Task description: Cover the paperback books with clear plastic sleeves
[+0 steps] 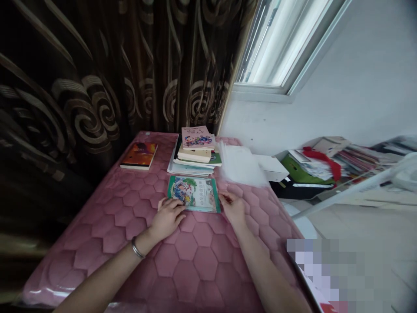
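Observation:
A green-bordered children's storybook (198, 193) with a colourful picture and Chinese lettering lies in front of me on a pink quilted mattress (185, 256). My left hand (168, 215) is at its lower left corner, fingers bent over the cover's edge and thumb near the bottom edge. My right hand (233, 206) pinches the right edge, its fingers curled; the fingertips are partly hidden. Just behind the storybook stands a stack of books (195, 158), with a pink picture book (198, 139) on top. An orange-covered book (139, 155) lies apart to the left.
A translucent plastic sheet or bag (241, 165) lies right of the stack, beside a white box (271, 167). Dark patterned curtains (97, 87) hang behind the mattress. Piled papers and a green bag (298, 169) sit at the right, beyond a pale bar (352, 189). A window (280, 48) is above.

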Available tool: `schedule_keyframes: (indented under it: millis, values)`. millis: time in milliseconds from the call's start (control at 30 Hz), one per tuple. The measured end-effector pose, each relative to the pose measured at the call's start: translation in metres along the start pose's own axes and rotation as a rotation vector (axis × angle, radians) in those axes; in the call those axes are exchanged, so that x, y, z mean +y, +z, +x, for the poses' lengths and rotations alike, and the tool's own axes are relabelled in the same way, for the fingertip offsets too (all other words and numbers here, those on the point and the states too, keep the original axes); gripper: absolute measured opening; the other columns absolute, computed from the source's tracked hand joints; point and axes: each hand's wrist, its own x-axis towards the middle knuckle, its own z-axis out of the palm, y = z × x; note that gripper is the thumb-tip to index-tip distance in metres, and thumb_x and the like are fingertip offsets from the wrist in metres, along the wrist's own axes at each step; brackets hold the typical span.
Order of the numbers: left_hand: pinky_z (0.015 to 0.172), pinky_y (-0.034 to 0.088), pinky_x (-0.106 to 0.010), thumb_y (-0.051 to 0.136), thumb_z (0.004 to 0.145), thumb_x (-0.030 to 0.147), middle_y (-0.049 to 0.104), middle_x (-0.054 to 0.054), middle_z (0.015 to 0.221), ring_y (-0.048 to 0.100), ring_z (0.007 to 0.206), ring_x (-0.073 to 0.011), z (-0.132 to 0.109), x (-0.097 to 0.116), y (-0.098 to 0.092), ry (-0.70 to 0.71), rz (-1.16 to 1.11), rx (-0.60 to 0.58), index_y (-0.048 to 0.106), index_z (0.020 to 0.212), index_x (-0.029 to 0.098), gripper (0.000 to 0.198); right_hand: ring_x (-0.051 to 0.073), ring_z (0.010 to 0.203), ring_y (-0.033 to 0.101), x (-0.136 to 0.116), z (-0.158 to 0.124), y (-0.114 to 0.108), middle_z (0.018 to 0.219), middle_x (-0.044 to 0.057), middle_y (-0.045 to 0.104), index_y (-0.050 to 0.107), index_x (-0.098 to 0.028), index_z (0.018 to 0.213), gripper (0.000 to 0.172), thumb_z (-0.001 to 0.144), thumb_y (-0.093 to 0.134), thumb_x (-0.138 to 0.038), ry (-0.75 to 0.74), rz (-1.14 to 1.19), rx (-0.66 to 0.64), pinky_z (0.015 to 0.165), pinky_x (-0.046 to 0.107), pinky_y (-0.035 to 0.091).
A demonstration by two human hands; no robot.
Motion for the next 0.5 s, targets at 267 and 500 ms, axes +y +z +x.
schedule_keyframes:
  millis: [267,500]
  values:
    - [0.099,0.030,-0.043,0.056,0.085,0.016,0.067,-0.003,0.095,0.057,0.093,-0.0192,0.015,0.011,0.013,0.082,0.113,0.031,0.067,0.091,0.022,0.014,0.021,0.090,0.057,-0.057,-0.035,0.022,0.090,0.003,0.067,0.072,-0.026,0.088,0.010,0.080,0.066,-0.025,-0.575,-0.258,-0.302,0.086,0.038,0.046]
    - [0.094,0.031,-0.039,0.056,0.087,0.018,0.067,0.000,0.086,0.056,0.087,-0.0171,0.017,0.007,0.016,0.107,0.106,0.041,0.068,0.083,0.022,0.014,0.020,0.087,0.056,-0.052,-0.036,0.031,0.089,0.001,0.069,0.071,-0.024,0.077,0.006,0.081,0.068,-0.023,-0.628,-0.352,-0.298,0.083,0.037,0.044]
